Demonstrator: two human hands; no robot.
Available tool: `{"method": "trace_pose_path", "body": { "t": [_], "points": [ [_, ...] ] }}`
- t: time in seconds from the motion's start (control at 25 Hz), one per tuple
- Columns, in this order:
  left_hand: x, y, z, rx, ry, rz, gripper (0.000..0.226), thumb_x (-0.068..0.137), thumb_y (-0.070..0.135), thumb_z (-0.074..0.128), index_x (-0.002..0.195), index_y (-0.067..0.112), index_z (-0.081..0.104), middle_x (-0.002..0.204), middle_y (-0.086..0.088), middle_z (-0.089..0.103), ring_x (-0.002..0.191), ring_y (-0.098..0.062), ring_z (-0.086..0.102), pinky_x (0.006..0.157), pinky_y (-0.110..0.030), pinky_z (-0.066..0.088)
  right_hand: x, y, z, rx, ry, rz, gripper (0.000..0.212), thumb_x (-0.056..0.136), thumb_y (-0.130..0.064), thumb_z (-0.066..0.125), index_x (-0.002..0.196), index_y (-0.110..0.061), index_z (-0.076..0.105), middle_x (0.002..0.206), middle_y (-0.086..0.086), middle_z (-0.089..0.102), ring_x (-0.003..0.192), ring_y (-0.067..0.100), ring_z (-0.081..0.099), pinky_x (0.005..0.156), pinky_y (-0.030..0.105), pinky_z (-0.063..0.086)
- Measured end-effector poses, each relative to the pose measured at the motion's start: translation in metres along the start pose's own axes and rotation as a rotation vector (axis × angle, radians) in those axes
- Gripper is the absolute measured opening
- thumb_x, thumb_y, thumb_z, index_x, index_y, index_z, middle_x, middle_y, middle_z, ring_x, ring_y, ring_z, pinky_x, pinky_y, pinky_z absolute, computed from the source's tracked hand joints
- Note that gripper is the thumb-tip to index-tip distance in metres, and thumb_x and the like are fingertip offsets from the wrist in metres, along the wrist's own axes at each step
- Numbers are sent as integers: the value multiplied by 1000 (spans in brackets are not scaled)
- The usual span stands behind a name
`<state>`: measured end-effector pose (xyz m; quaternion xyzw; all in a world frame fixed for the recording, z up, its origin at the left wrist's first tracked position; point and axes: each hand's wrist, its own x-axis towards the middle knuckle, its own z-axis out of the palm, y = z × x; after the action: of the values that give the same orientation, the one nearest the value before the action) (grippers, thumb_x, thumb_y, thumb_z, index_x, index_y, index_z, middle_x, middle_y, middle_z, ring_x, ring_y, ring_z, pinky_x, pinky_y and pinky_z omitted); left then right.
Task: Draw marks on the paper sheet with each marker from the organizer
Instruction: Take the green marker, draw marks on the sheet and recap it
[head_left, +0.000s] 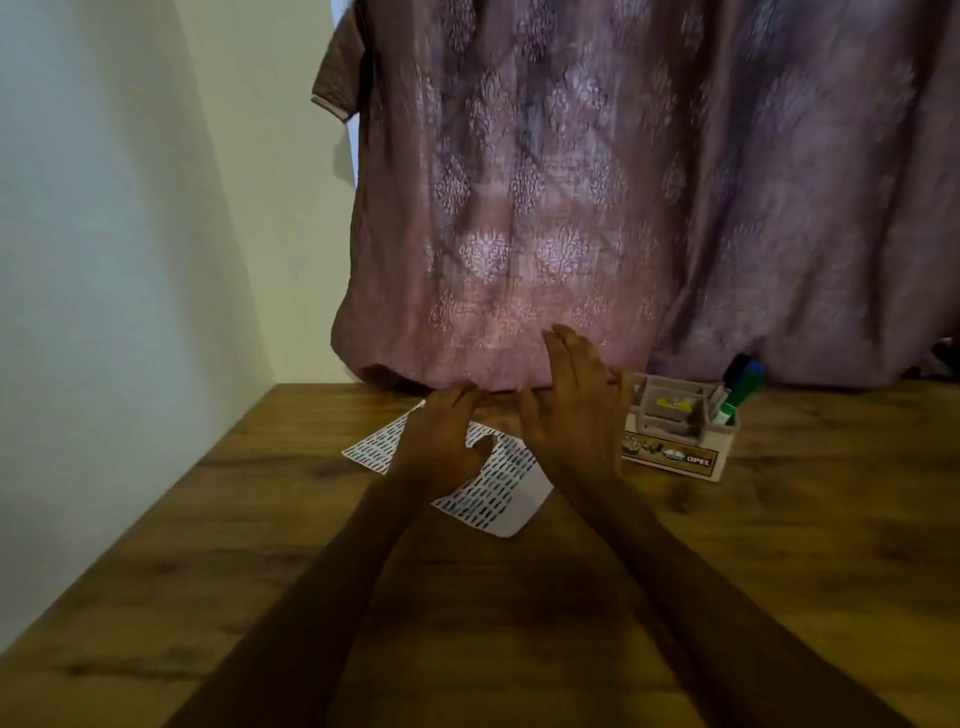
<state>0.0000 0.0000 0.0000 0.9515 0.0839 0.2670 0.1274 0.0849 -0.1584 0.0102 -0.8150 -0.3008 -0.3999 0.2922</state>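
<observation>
A white paper sheet covered with rows of short dark marks lies on the wooden table. My left hand rests flat on the sheet, fingers spread, holding nothing. My right hand hovers raised just right of the sheet, fingers extended and empty, left of the organizer. The white desk organizer stands at the right with markers in its right slot: a green one, a blue one and a dark one. Part of the sheet is hidden under my hands.
A mauve patterned curtain hangs behind the table's far edge. A pale wall borders the table on the left. A small yellow item lies in the organizer's middle compartment.
</observation>
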Motion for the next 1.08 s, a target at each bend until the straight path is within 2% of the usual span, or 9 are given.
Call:
{"method": "trace_pose_path", "body": {
  "t": [0.12, 0.28, 0.36, 0.44, 0.6, 0.68, 0.84, 1.08],
  "points": [
    [-1, 3, 25, -67, -74, -16, 65, 89, 50, 66, 145, 21, 49, 152, -1, 48, 138, -22, 45, 114, -42, 38, -20, 11, 10, -43, 48, 94, 54, 91, -40, 66, 140, -20, 58, 142, 6, 63, 126, 29, 61, 103, 59, 41],
    [5, 8, 46, -122, -192, -49, 39, 88, 52, 64, 121, 31, 66, 130, 8, 64, 116, -14, 61, 98, -36, 51, -17, 34, 3, -43, 106, 112, 43, 89, -30, 71, 130, -19, 66, 129, 10, 67, 115, 32, 61, 92, 47, 41],
    [5, 12, 49, -124, -196, -13, 36, 89, 52, 63, 119, 33, 67, 125, 11, 66, 108, -9, 63, 93, -31, 52, -11, 39, -5, 1, 175, 150, 33, 91, -24, 70, 123, -16, 71, 121, 12, 69, 109, 35, 63, 88, 48, 45],
    [4, 13, 52, -100, -182, 31, 37, 90, 52, 63, 122, 33, 66, 128, 11, 66, 109, -7, 62, 90, -26, 46, -6, 44, -17, 79, 300, 209, 23, 93, -21, 70, 115, -14, 73, 112, 13, 70, 101, 33, 64, 83, 49, 49],
    [3, 11, 54, -94, -187, 64, 35, 91, 52, 61, 121, 33, 65, 131, 11, 65, 114, -8, 60, 94, -29, 45, 3, 76, -48, 143, 577, 461, 27, 89, -20, 73, 112, -6, 68, 109, 19, 65, 102, 38, 63, 86, 53, 50],
    [1, 11, 55, -114, -184, 62, 34, 91, 52, 62, 120, 35, 66, 133, 12, 64, 118, -10, 58, 100, -33, 43, 4, 95, -57, 143, 645, 630, 35, 88, -23, 73, 115, -3, 64, 116, 20, 63, 110, 40, 60, 91, 56, 48],
    [-2, 11, 51, -127, -153, 30, 29, 91, 46, 66, 118, 35, 67, 134, 11, 63, 121, -12, 56, 103, -36, 42, 4, 114, -57, 214, 541, 963, 57, 87, -45, 76, 125, -8, 57, 134, 14, 58, 127, 35, 55, 102, 55, 45],
    [-4, 12, 46, -112, -177, 10, 32, 93, 44, 66, 122, 34, 65, 138, 9, 60, 127, -15, 53, 110, -44, 40, 3, 117, -50, 209, 510, 1027, 38, 84, -42, 79, 110, -17, 67, 134, 11, 58, 129, 34, 53, 103, 50, 39]
  ]
}}
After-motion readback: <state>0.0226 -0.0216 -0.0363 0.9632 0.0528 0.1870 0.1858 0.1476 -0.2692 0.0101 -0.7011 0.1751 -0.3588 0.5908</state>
